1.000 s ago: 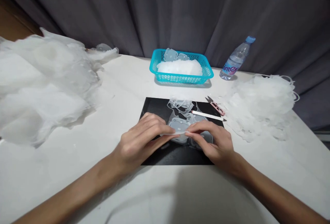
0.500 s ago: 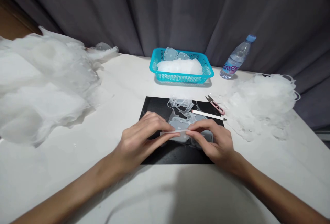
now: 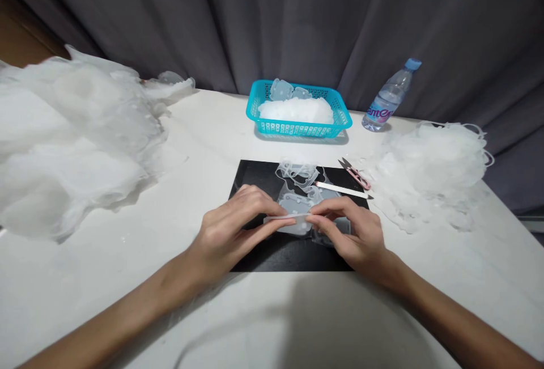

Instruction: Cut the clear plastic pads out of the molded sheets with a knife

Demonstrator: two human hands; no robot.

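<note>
A thin, translucent silicone-like piece (image 3: 301, 216) is pinched edge-on between my two hands above the black mat (image 3: 257, 173). My left hand (image 3: 238, 221) grips its left part between thumb and fingers. On the other side, my right hand (image 3: 351, 224) pinches its right end. Below and behind it, more translucent moulded pieces (image 3: 293, 203) with small bumps lie on the mat. A tangle of clear trimmed strips (image 3: 297, 173) rests at the mat's far edge. Just right of that, a white pen-like tool (image 3: 342, 189) lies across the pieces, beside pink-handled thread snips (image 3: 356, 174).
A turquoise basket (image 3: 297, 129) holding translucent pieces stands at the back. To its right is a water bottle (image 3: 389, 97). Large heaps of translucent sheets (image 3: 76, 136) cover the left side; a pile of scraps (image 3: 437, 170) lies at right. A grey curtain (image 3: 280, 23) hangs behind the table.
Almost nothing differs. Both hands keep their pinch on the translucent piece in nearly the same place.
</note>
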